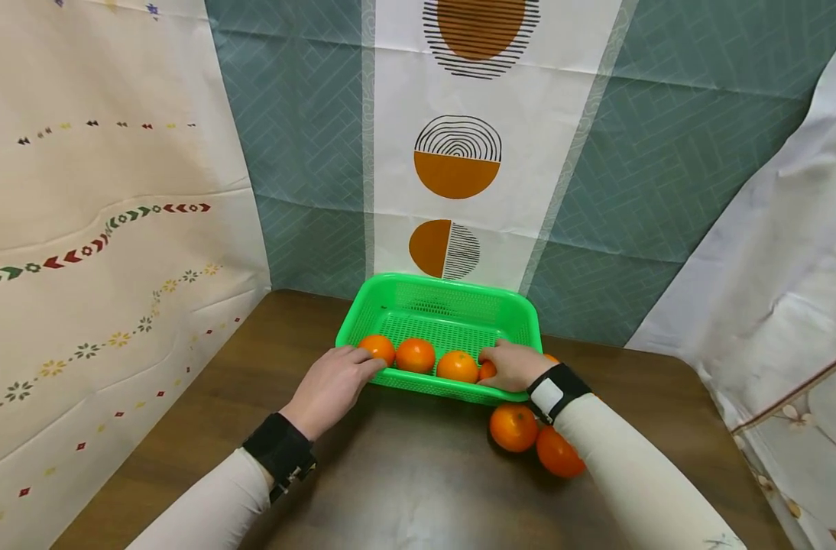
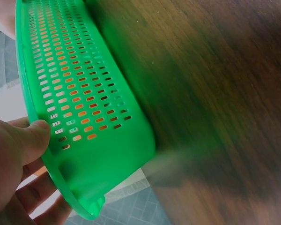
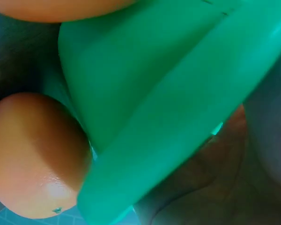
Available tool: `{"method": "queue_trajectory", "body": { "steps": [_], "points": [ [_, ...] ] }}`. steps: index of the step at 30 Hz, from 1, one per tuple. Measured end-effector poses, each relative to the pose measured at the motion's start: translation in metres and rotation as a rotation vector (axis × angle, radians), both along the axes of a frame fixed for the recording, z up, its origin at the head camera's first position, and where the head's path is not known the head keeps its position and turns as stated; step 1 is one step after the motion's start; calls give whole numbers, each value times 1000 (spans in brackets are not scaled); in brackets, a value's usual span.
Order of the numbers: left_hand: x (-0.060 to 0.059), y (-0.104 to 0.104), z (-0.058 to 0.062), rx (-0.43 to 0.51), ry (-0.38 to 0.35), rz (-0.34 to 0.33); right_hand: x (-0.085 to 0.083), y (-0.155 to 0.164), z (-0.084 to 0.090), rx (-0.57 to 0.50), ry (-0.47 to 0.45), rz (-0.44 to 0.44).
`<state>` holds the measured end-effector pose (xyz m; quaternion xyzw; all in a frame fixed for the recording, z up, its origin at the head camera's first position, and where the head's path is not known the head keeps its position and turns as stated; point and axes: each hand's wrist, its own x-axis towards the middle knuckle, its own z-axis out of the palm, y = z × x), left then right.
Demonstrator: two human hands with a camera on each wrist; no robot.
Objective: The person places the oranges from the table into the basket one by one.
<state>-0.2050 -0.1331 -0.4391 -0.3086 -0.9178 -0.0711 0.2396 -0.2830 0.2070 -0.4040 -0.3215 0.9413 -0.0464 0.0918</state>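
Note:
A green plastic basket (image 1: 435,389) with perforated walls sits on the table, a row of oranges (image 1: 415,356) along its near side. My left hand (image 1: 332,382) grips the rim at the near left corner. In the left wrist view, the thumb (image 2: 35,138) lies on the outer wall and the other fingers are past the rim. Inside the near right corner, my right hand (image 1: 517,365) holds an orange (image 1: 487,371), which it partly covers. The right wrist view shows the basket's rim (image 3: 178,103) close up, with the palm partly hidden behind it.
Outside the basket, an orange (image 1: 513,428) and another orange (image 1: 558,454) lie by my right forearm. One more orange (image 1: 551,357) peeks out beyond the right wrist. Patterned cloth (image 1: 315,153) hangs behind the wooden table (image 1: 404,489) and at both sides.

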Motion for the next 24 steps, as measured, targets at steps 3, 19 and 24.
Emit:
{"method": "queue_trajectory", "body": {
  "steps": [3,19,24],
  "points": [
    [-1,0,1,0,-1,-12,1,0,1,21,-15,-5],
    [-1,8,2,31,-5,-28,5,5,4,-3,-67,-108],
    [-3,5,2,45,-26,-16,10,9,7,-79,-37,-114]
  ]
}}
